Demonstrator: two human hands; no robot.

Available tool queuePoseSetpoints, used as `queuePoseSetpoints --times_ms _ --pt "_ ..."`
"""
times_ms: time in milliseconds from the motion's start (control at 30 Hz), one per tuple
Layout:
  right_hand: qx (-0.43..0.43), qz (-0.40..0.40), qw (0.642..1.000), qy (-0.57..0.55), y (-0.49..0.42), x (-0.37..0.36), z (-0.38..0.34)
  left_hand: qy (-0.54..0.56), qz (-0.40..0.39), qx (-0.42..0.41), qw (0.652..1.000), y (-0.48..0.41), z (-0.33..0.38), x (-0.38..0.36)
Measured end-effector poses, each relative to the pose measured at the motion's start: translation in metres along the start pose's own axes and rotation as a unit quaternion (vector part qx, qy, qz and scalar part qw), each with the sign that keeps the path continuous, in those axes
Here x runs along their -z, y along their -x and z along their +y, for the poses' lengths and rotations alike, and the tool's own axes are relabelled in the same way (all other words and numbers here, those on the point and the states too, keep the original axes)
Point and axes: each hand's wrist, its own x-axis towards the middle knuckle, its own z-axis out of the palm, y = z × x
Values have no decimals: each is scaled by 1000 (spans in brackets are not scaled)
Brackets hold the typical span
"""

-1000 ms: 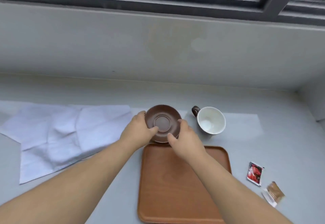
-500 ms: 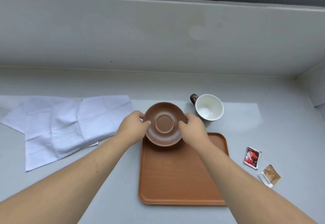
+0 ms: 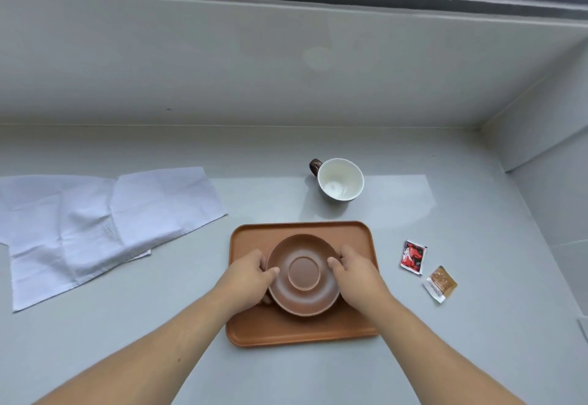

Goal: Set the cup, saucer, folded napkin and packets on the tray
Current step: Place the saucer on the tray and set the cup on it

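Now we hold the round brown ceramic saucer (image 3: 304, 274) over the orange-brown rectangular tray (image 3: 251, 330), left hand (image 3: 251, 274) and right hand (image 3: 356, 272) each with a grip clamped on opposite rims. We judge it stiff, glazed, breakable; rim holds suit it.

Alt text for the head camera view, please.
Both hands, left hand and right hand, hold a brown saucer over a wooden tray. An empty cup, unfolded white napkin and two packets lie on the counter.
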Motion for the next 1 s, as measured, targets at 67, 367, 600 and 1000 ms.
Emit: queuePoseSetpoints --times_ms 67,367,600,1000 --pt "9 0 1000 11 0 -2 1 -6 -1 -3 1000 -2 -3 -1" --pt "23 -4 999 47 -3 -2 1 -41 -2 -7 999 -3 -2 -6" --pt "28 -4 998 65 -4 -2 -2 -42 -4 -13 999 -2 1 -5" --pt "3 -50 997 62 -17 6 -4 -43 -39 -13 998 -8 2 -2"
